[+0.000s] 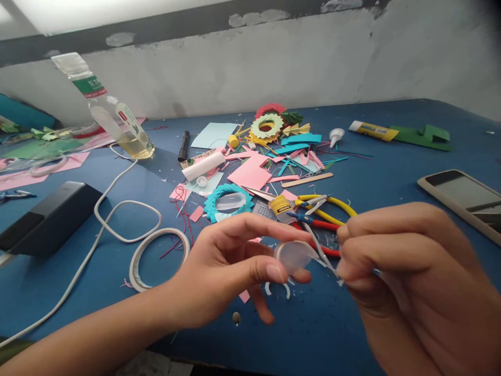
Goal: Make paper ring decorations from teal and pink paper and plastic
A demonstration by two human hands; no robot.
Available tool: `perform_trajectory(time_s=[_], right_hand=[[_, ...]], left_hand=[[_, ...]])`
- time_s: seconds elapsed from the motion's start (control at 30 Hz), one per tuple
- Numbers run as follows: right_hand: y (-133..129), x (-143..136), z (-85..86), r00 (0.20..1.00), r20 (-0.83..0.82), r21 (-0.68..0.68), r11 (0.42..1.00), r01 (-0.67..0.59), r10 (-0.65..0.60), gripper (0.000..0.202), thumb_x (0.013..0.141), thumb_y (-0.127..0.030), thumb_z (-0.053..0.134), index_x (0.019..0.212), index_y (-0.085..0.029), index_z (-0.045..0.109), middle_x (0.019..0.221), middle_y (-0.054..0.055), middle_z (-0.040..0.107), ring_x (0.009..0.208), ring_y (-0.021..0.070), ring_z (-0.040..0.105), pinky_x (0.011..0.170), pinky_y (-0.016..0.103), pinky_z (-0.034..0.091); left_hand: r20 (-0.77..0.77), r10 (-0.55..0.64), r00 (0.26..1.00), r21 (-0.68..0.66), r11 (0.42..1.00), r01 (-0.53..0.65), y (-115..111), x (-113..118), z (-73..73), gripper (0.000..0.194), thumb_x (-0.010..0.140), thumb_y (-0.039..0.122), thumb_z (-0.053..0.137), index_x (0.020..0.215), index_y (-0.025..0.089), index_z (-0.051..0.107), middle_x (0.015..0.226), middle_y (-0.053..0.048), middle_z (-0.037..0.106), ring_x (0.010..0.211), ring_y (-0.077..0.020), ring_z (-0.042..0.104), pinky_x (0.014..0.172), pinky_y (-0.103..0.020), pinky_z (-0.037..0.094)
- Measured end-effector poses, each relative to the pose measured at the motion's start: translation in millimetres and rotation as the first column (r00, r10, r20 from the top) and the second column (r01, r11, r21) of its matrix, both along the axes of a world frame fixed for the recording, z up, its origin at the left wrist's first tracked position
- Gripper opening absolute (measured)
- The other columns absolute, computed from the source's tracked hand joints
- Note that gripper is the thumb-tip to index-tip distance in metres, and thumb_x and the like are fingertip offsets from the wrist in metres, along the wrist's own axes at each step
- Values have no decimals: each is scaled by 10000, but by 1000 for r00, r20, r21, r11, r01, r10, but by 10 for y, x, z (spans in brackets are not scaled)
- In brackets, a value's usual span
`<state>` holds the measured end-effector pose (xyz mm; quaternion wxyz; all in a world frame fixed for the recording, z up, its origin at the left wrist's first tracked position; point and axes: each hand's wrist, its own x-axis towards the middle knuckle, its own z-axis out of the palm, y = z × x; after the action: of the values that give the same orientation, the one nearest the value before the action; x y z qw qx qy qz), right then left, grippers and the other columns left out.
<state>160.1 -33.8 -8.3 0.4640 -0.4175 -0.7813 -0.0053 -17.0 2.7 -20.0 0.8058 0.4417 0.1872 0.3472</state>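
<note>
**While a translucent plastic cup (296,257) is held by the left hand (219,266), a pale strip (326,263) is pinched by the right hand (403,266)**

Up above the near edge of the table (321,337), the tilted cup is gripped between left thumb and forefinger, the lower fingers curled loosely beneath. Over on the right, the fingers are closed at their tips, and the strip is caught there, just beside the cup; whether the two are joined cannot be told. Below, white curved scraps (288,292) are seen on the table. Just behind, a red-handled tool (327,224) and a yellow-handled tool (344,203) are partly hidden by the right hand. Toward the left end, a tape roll (135,261) is laid flat beside the left forearm. Farther back, a turquoise paper ring (210,203) is backed by pink paper (250,172) and scattered cuttings, while a glue stick (373,130) is spotted near the far right corner, and a phone (465,193) toward the right edge.
</note>
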Motion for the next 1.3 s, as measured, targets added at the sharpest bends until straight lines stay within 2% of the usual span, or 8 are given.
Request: perform_trajectory(time_s=[0.17, 0.37, 0.47, 0.63, 0.8, 0.93, 1.13, 1.3], right_hand=[[31, 26, 42, 998, 51, 93, 995, -34, 29, 130, 803, -80, 531, 792, -206, 562, 702, -22, 544, 609, 70, 515, 591, 194, 427], [53, 109, 64, 977, 194, -12, 997, -82, 83, 121, 786, -177, 607, 837, -269, 667, 679, -41, 632, 643, 88, 585, 594, 198, 463], [52, 112, 58, 976, 197, -1, 996, -93, 92, 108, 803, -193, 596, 796, -271, 669, 661, -44, 636, 642, 84, 577, 617, 205, 459], [49, 51, 32, 962, 254, 177, 974, -143, 95, 130, 860, -217, 519, 807, -193, 635, 683, -36, 644, 626, 88, 540, 613, 260, 419], [69, 46, -8, 935, 342, 154, 975, -158, 97, 152, 873, -162, 462, 838, -192, 608, 715, -20, 616, 655, 107, 518, 635, 283, 389], [88, 57, -26, 953, 292, 127, 984, -121, 80, 126, 856, -141, 470, 885, -200, 577, 738, -6, 582, 681, 118, 507, 639, 276, 394], [69, 1, 10, 992, 114, 62, 996, -57, 50, 61, 844, -171, 523, 804, -206, 554, 681, -23, 559, 606, 83, 529, 570, 219, 435], [34, 4, -12, 999, 54, 13, 1000, -4, 3, 68, 831, -226, 561, 836, -269, 615, 657, -43, 609, 613, 102, 546, 590, 262, 424]], left_hand=[[-11, 12, 1000, 32, 999, -12, -5, 7, 18, 224, 762, 107, 640, 948, 231, 651, 992, 5, 653, 736, -82, 640, 525, -118, 562], [-45, 47, 998, 86, 995, -43, -51, -8, 19, 279, 734, 29, 644, 928, 231, 647, 1053, 24, 639, 731, -71, 641, 539, -117, 563], [-72, 83, 994, 107, 991, -75, -63, 2, 13, 297, 701, -1, 663, 895, 223, 658, 1022, 18, 661, 732, -82, 648, 541, -113, 557], [-100, 91, 991, 0, 996, -91, -83, 22, 37, 241, 722, 11, 646, 860, 208, 669, 938, 7, 693, 613, -62, 647, 515, -114, 555], [-114, 107, 988, 6, 994, -108, -97, 35, 50, 203, 715, 38, 663, 853, 188, 664, 877, -7, 704, 599, -79, 652, 511, -129, 566], [-82, 130, 988, 69, 990, -125, -111, 35, 49, 227, 732, 24, 640, 871, 203, 653, 1027, 2, 673, 693, -89, 663, 527, -133, 576], [-81, 129, 988, 126, 985, -119, -111, 10, 37, 282, 742, -7, 614, 903, 223, 641, 1031, 23, 666, 745, -89, 657, 539, -131, 580], [-90, 128, 988, 117, 986, -118, -105, 10, 32, 263, 731, 13, 635, 900, 214, 634, 1038, 14, 658, 742, -91, 653, 529, -126, 575]])
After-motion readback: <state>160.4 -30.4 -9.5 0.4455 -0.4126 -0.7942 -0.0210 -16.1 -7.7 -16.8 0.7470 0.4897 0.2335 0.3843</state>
